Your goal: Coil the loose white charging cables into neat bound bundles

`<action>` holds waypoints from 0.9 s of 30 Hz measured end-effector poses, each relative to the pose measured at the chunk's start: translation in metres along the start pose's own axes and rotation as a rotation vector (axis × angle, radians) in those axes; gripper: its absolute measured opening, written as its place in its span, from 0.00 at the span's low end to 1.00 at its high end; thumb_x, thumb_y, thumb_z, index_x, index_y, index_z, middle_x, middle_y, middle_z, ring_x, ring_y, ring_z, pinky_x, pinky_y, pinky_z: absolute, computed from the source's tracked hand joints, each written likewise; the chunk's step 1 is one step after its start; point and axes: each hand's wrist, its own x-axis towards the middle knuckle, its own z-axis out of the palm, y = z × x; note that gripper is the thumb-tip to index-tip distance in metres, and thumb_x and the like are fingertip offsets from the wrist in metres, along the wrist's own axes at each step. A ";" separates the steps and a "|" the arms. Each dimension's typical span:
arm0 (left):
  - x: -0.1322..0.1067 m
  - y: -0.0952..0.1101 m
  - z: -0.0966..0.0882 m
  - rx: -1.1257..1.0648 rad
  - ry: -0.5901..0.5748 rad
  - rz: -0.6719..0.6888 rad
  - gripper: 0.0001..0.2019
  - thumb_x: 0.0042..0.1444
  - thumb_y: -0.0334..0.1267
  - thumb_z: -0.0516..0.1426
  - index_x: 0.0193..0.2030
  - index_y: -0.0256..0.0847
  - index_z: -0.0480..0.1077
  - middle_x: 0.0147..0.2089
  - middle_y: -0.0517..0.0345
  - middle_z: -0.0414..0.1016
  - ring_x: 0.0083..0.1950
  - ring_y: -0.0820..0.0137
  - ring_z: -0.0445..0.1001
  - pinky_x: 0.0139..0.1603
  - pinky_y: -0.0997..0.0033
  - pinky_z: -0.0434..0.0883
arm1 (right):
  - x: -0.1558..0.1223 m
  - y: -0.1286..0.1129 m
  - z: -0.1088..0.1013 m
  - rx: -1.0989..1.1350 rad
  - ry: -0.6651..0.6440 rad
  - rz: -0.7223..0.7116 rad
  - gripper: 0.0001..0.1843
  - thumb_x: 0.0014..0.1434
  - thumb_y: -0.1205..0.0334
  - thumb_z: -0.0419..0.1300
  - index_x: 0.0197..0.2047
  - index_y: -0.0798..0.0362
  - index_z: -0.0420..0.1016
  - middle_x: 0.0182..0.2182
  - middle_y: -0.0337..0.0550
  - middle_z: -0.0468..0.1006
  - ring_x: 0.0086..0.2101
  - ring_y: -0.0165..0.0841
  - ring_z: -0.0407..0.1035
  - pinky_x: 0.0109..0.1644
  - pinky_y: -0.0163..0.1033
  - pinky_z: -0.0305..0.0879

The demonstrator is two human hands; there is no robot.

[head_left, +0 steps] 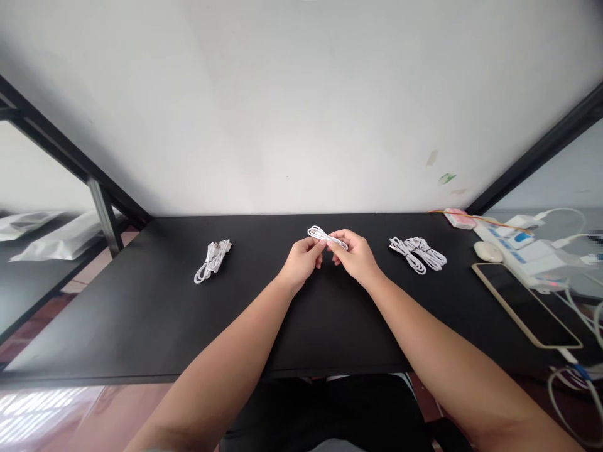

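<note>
Both my hands meet above the middle of the black table (155, 314). Between them is a coiled white cable (320, 235). My left hand (301, 260) pinches one side of the coil with closed fingers. My right hand (355, 254) grips the other side, fingers curled round the cable. To the left, a bundled white cable (213, 259) lies on the table, apart from my hands. On the right lie two more coiled white cables (418, 253), side by side.
At the right edge lie a phone (525, 302) face up with a cable plugged in, a white power strip (518, 251) with chargers, a white mouse-like object (488, 251) and loose white wires. A white wall stands behind. Black frame posts rise at both sides.
</note>
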 end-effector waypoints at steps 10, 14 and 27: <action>0.003 -0.004 0.000 -0.326 -0.119 -0.108 0.19 0.55 0.51 0.65 0.36 0.34 0.72 0.24 0.63 0.65 0.23 0.79 0.62 0.26 0.76 0.60 | 0.001 0.001 0.004 0.210 -0.011 0.006 0.18 0.58 0.48 0.68 0.44 0.53 0.77 0.31 0.40 0.80 0.22 0.26 0.67 0.24 0.33 0.67; 0.003 -0.004 0.000 -0.329 -0.119 -0.109 0.20 0.53 0.52 0.67 0.36 0.34 0.72 0.24 0.63 0.65 0.23 0.79 0.62 0.26 0.75 0.60 | 0.001 -0.001 0.006 0.238 0.001 0.022 0.18 0.57 0.48 0.69 0.43 0.53 0.76 0.31 0.40 0.80 0.22 0.25 0.66 0.24 0.33 0.66; 0.003 -0.002 -0.001 -0.184 -0.086 -0.031 0.18 0.56 0.52 0.64 0.34 0.36 0.71 0.22 0.64 0.64 0.23 0.79 0.61 0.25 0.75 0.60 | 0.000 0.000 0.004 0.156 0.002 0.011 0.18 0.59 0.47 0.67 0.44 0.52 0.76 0.31 0.40 0.80 0.22 0.26 0.67 0.24 0.34 0.65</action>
